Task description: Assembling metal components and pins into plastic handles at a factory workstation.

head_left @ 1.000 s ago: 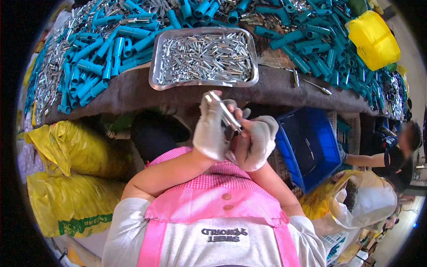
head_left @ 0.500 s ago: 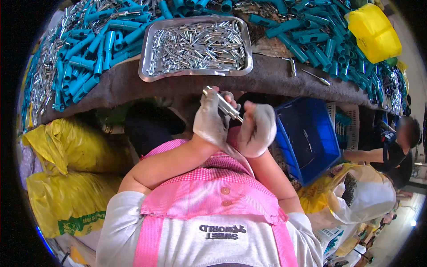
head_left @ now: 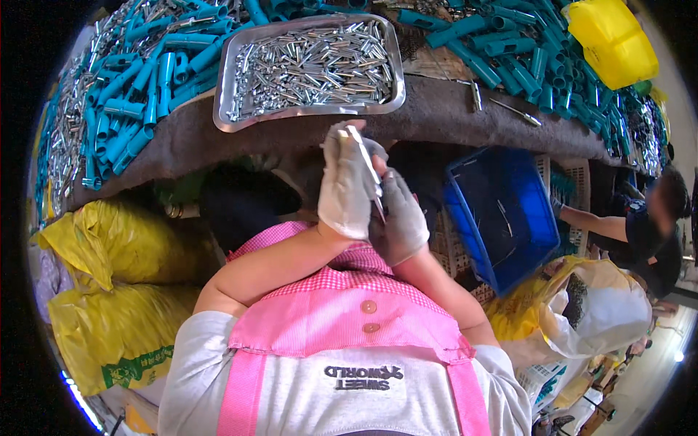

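My left hand point(head_left: 345, 185), in a white glove, and my right hand point(head_left: 400, 218), in a grey glove, are pressed together in front of my chest. Between them they grip a slim silvery metal pin point(head_left: 366, 168) that points up and away from me. Just beyond the hands, on the brown-covered workbench point(head_left: 451, 112), lies a shiny metal tray point(head_left: 225, 112) filled with several small metal pins. Heaps of teal plastic tubes point(head_left: 138, 80) lie to the left and right of the tray.
A blue plastic crate point(head_left: 509, 211) stands below the bench at the right. Yellow sacks point(head_left: 123, 291) sit at my left, a yellow container point(head_left: 611, 36) at the far right of the bench. Another person point(head_left: 647, 225) bends at the right edge.
My joined hands have shifted slightly right and lower, and the pin now stands steeper. The view has tilted, so the tray sits higher in the picture.
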`<state>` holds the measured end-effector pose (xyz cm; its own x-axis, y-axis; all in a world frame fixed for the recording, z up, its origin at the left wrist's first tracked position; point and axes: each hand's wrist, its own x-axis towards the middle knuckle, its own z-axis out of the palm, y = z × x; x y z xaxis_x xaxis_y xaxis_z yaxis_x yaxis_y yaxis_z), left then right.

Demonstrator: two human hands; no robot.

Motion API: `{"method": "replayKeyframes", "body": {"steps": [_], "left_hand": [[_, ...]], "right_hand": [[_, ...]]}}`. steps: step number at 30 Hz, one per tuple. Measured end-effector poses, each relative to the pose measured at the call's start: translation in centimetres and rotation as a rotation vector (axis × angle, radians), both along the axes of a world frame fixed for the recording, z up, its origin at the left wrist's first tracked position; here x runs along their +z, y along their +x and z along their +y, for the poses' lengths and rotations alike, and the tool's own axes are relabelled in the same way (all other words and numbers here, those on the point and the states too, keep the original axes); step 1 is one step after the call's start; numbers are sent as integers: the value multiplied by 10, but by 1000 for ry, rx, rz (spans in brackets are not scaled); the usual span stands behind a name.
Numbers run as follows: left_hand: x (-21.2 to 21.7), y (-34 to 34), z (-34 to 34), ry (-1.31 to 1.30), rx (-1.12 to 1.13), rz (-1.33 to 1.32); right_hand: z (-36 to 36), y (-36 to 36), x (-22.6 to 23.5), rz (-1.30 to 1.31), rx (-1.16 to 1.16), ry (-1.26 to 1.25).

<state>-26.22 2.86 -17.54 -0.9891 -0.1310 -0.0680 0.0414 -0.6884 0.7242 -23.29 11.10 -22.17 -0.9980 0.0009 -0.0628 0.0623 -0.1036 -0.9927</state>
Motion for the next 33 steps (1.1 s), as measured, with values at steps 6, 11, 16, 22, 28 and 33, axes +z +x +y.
{"method": "replayKeyframes", "body": {"steps": [6, 11, 16, 22, 28, 33], "left_hand": [[-52, 16, 21, -168, -29, -232], [2, 6, -2, 53, -431, -264], [14, 11, -6, -73, -626, -250], [22, 4, 7, -318, -855, -295], [-2, 4, 10, -1, -787, -567], [-24, 5, 6, -212, -788, -570]], "right_hand": [[17, -18, 25, 1024, -211, 558], [29, -8, 27, 449, -306, 150], [63, -30, 40, -51, 123, -532], [91, -20, 43, -206, 18, -657], [97, -27, 1, -149, 54, -445], [213, -3, -16, -265, -294, -58]]}}
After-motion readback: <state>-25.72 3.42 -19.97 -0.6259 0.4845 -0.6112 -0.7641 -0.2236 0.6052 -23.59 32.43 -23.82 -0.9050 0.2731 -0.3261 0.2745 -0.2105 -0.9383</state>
